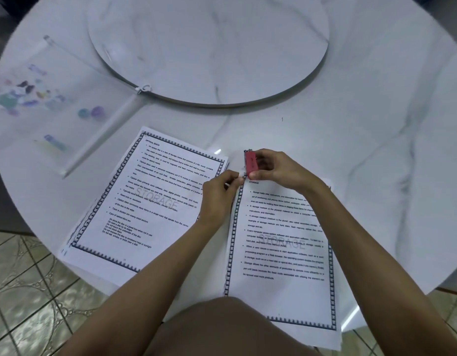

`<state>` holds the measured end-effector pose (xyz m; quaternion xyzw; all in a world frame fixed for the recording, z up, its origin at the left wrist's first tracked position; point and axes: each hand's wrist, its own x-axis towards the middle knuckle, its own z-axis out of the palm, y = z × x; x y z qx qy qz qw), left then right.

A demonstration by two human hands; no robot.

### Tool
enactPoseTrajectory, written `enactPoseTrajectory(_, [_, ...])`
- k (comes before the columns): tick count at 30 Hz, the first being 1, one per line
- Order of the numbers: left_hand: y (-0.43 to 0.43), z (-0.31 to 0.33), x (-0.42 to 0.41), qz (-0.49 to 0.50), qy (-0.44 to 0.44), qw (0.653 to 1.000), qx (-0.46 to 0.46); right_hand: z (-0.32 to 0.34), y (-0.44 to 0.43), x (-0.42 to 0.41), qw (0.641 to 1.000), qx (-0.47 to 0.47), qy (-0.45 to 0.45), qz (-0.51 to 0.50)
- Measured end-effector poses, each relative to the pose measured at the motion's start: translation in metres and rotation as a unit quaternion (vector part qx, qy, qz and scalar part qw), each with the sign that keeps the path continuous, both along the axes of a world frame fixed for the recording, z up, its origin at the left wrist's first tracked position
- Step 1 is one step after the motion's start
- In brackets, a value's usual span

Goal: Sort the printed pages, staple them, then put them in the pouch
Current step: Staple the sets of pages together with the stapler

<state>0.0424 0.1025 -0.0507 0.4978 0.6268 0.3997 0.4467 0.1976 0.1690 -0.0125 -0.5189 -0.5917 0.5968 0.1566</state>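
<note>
A small, boxy red stapler [251, 163] is gripped by the right hand [278, 170] at the flat printed pages' [278, 253] top corner, itself pinched by the left hand [219, 194].

Matt paper pages [281, 242], a clear plastic pouch [50, 106] and a glossy marble-look tabletop [376, 124] are seen.

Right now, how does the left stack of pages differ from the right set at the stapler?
The left stack lies tilted and untouched; the right set lies nearly straight, its top corner pinched by the left hand and met by the red stapler in the right hand. The left stack is headed OPTICAL DISCS, the right set STORAGE. Both carry the same blue border and STORAGE watermark.
</note>
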Motion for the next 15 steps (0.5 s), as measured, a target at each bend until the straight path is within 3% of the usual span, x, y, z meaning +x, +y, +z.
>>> enactPoseTrajectory(15, [-0.001,0.012,-0.001,-0.004,0.006,1.0,-0.004,0.005,-0.011,0.002,0.995,0.082,0.026,-0.056])
